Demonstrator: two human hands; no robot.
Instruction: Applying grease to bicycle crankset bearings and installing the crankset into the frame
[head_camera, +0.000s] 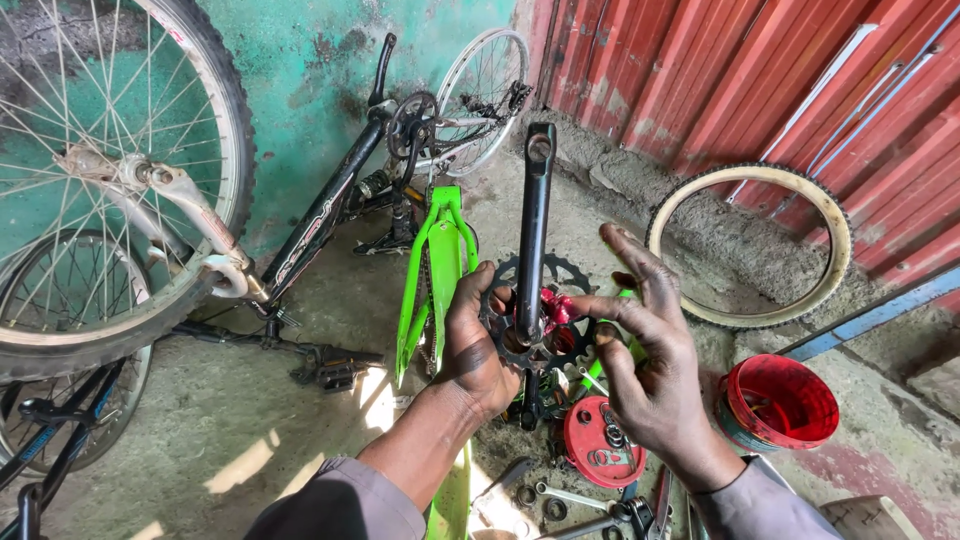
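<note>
A rough concrete floor (230, 420) is being lit in patches by sunlight, bounded by a flaking turquoise wall (300, 60) and a red corrugated metal wall (720, 70). A cream-sided tyre (748, 245) is being propped against the red wall, and a spoked wheel (110, 170) is being kept at the left beside a black bicycle frame (325, 205). A round red lid (598, 442) and a red plastic tub (778, 403) are lying on the floor near spanners (575, 497). A black crank arm with chainring (535, 270) is being held upright above the green bicycle frame (440, 270); the left hand (475, 345) is being kept with its fingers clamped on the chainring's edge. The right hand (645, 350) is being held just beside it, fingers apart and greasy, touching the crank's centre.
</note>
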